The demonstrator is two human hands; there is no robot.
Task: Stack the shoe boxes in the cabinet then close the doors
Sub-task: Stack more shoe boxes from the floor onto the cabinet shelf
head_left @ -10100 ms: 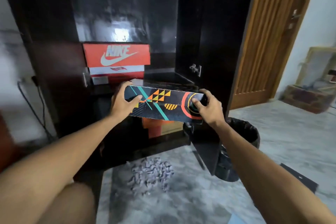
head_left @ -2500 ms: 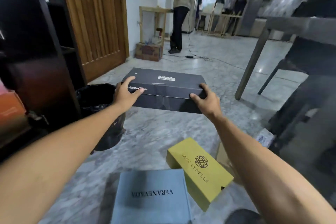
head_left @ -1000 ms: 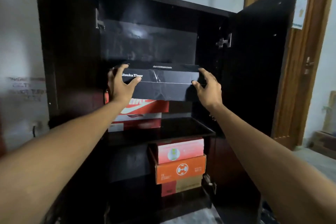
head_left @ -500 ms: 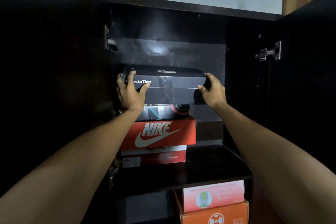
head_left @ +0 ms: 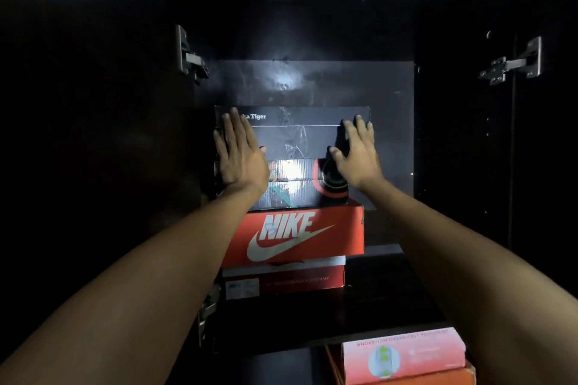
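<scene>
A black Onitsuka Tiger box [head_left: 297, 134] lies on top of the stack in the dark cabinet's upper compartment. Under it sit the black patterned box [head_left: 297, 184], the red Nike box [head_left: 294, 234] and a red-and-white box [head_left: 287, 280]. My left hand [head_left: 239, 155] lies flat with straight fingers against the black box's front left. My right hand [head_left: 355, 153] lies flat with spread fingers against its front right. Both cabinet doors stand open; the left door [head_left: 87, 134] and right door [head_left: 550, 150] flank the opening.
The upper shelf [head_left: 387, 291] has free dark space to the right of the stack. Below it, a pink box [head_left: 403, 353] rests on an orange box [head_left: 438, 377] at the lower right. Metal hinges [head_left: 513, 64] stick out on both sides.
The black box has slid back onto the stack and sits flush. Both hands have let go of its ends and now press flat on its front face.
</scene>
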